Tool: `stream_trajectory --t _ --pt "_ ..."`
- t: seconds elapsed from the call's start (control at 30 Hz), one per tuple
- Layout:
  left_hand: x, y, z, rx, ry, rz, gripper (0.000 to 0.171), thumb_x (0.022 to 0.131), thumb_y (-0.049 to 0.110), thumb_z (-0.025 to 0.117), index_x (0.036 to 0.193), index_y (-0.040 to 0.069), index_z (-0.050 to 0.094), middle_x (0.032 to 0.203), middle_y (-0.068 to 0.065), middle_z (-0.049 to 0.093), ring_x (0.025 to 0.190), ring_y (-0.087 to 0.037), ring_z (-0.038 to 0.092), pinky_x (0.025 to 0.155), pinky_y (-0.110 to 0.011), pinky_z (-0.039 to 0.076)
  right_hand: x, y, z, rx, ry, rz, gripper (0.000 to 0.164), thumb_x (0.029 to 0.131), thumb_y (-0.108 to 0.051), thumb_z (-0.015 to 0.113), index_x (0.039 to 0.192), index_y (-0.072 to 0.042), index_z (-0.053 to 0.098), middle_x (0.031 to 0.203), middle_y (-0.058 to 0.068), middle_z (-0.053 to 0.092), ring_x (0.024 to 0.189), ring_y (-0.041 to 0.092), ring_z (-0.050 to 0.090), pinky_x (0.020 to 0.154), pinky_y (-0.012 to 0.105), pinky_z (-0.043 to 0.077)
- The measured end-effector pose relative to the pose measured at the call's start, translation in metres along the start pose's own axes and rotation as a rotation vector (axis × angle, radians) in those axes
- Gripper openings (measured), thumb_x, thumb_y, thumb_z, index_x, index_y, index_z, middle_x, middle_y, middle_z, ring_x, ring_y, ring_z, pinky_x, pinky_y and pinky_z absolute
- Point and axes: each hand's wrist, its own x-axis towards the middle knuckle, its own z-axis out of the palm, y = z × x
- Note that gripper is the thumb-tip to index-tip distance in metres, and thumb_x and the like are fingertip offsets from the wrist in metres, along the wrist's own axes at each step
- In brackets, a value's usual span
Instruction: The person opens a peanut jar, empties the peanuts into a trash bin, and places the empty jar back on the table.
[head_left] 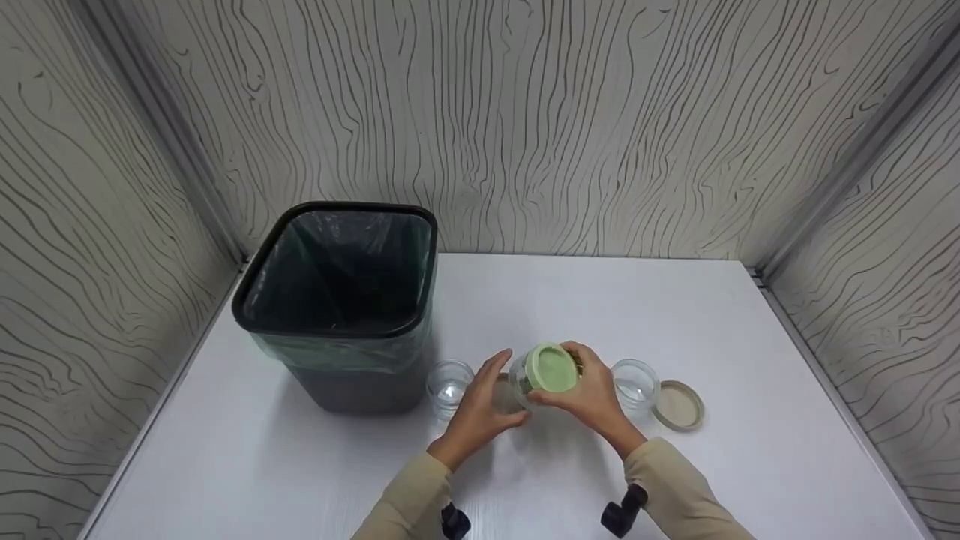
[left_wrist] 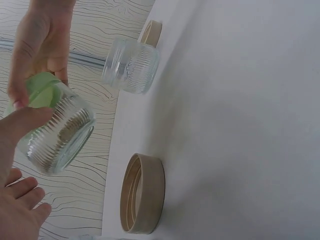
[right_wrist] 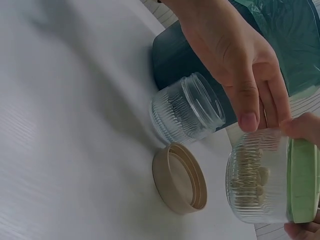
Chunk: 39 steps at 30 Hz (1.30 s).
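Observation:
My right hand (head_left: 589, 390) grips a ribbed glass jar (left_wrist: 67, 132) by its light green lid (head_left: 556, 369), holding it tilted above the table. Small pale pieces show through the glass in the right wrist view. Beside the jar is my left hand (head_left: 480, 412), its thumb and fingers spread apart; whether its thumb touches the glass I cannot tell. Below the hands a tan lid (left_wrist: 152, 195) lies on the table. An uncovered glass jar (right_wrist: 185, 110) stands left of the left hand. Right of the right hand are another uncovered jar (head_left: 636, 382) and a second tan lid (head_left: 680, 406).
A dark trash bin (head_left: 352, 390) with a green liner bag stands at the left of the white table (head_left: 660, 307). Wood-grain patterned panels (head_left: 480, 127) enclose the table at the back and both sides.

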Motion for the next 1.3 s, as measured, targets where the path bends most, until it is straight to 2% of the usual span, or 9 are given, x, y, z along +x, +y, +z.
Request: stream_trajectory --t 0.17,0.3,0.53,0.7,0.93,1.3 --pt "0.0 0.001 0.001 -0.013 -0.03 -0.027 0.092 0.071 0.02 0.084 0.147 0.004 0.033 0.15 -0.015 0.043 0.137 -0.03 0.045 0.113 -0.048 0.041 -0.003 -0.006 0.002 0.045 -0.032 -0.01 0.082 0.055 -0.026 0.092 0.124 0.0 0.056 0.117 0.015 0.066 0.108 0.027 0.061 0.091 0.04 0.052" --pt "0.001 0.001 0.002 -0.016 -0.022 -0.016 0.094 0.07 0.023 0.085 0.146 0.003 0.034 0.147 -0.014 0.045 0.136 -0.03 0.045 0.112 -0.049 0.041 -0.005 -0.012 0.003 0.078 -0.058 -0.017 0.081 0.055 -0.025 0.092 0.124 -0.002 0.056 0.117 0.012 0.067 0.106 0.024 0.061 0.091 0.039 0.052" --pt "0.0 0.002 -0.001 -0.01 0.011 0.058 0.091 0.07 0.022 0.085 0.144 0.001 0.036 0.142 -0.014 0.049 0.132 -0.03 0.049 0.11 -0.046 0.044 -0.005 -0.018 0.001 0.088 -0.081 -0.006 0.08 0.057 -0.026 0.092 0.125 -0.004 0.056 0.117 0.01 0.067 0.106 0.022 0.062 0.091 0.038 0.052" --pt "0.001 0.002 -0.002 -0.008 0.05 0.079 0.088 0.069 0.02 0.086 0.141 -0.002 0.04 0.138 -0.015 0.052 0.128 -0.029 0.052 0.108 -0.044 0.046 -0.002 -0.021 0.001 0.095 -0.118 0.004 0.08 0.058 -0.024 0.091 0.126 -0.002 0.055 0.118 0.012 0.066 0.107 0.024 0.063 0.09 0.037 0.054" --pt "0.003 0.005 -0.004 -0.016 0.104 0.067 0.085 0.066 0.021 0.087 0.136 -0.001 0.045 0.134 -0.014 0.056 0.125 -0.028 0.056 0.105 -0.044 0.048 0.001 -0.024 -0.002 0.116 -0.164 0.017 0.082 0.06 -0.023 0.091 0.129 -0.002 0.053 0.123 0.014 0.063 0.111 0.028 0.062 0.092 0.041 0.055" --pt "0.002 0.01 -0.007 -0.054 0.127 0.05 0.085 0.064 0.023 0.088 0.135 0.0 0.048 0.132 -0.012 0.058 0.121 -0.026 0.057 0.104 -0.043 0.05 0.004 -0.029 -0.011 0.108 -0.274 -0.002 0.084 0.064 -0.026 0.089 0.133 0.0 0.049 0.126 0.015 0.062 0.112 0.029 0.061 0.093 0.041 0.055"
